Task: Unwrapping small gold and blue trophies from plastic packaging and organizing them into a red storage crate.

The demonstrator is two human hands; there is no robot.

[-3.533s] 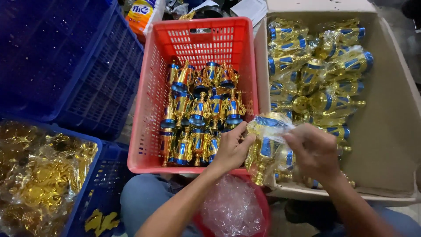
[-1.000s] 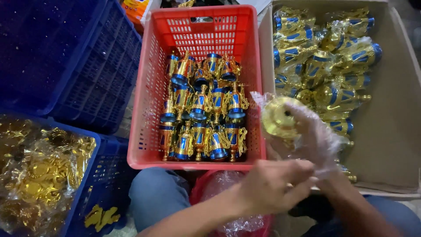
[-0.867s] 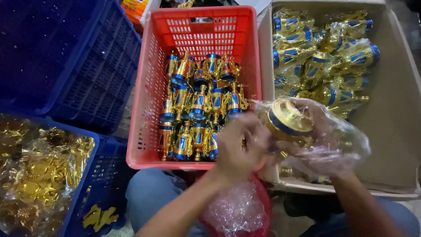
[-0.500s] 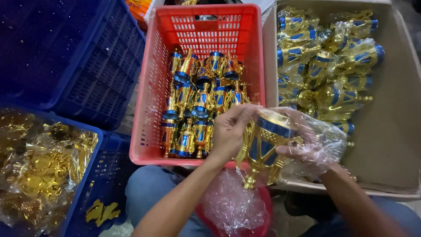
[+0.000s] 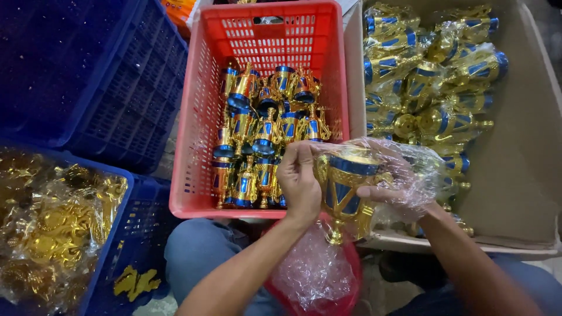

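My left hand (image 5: 300,182) grips a gold and blue trophy cup (image 5: 344,188) by its handle, cup upright, stem pointing down. My right hand (image 5: 393,188) is wrapped in the clear plastic bag (image 5: 422,171) that still covers the cup's top and right side, and it pinches that bag. Both hands hover over the gap between the red crate (image 5: 199,146) and the cardboard box (image 5: 527,175). The red crate holds several bare gold and blue cups (image 5: 263,129). In the cardboard box lie several cups still in clear bags (image 5: 421,70).
A red bin (image 5: 316,275) with crumpled clear plastic sits between my knees. At the left stand an empty dark blue crate (image 5: 88,76) and a blue crate (image 5: 134,234) of bagged gold parts (image 5: 52,222). An orange packet (image 5: 181,9) shows at the top.
A bagged cup came out of the cardboard box into both hands. The bag has been pulled partway off, and the cup has turned upright in my left hand.
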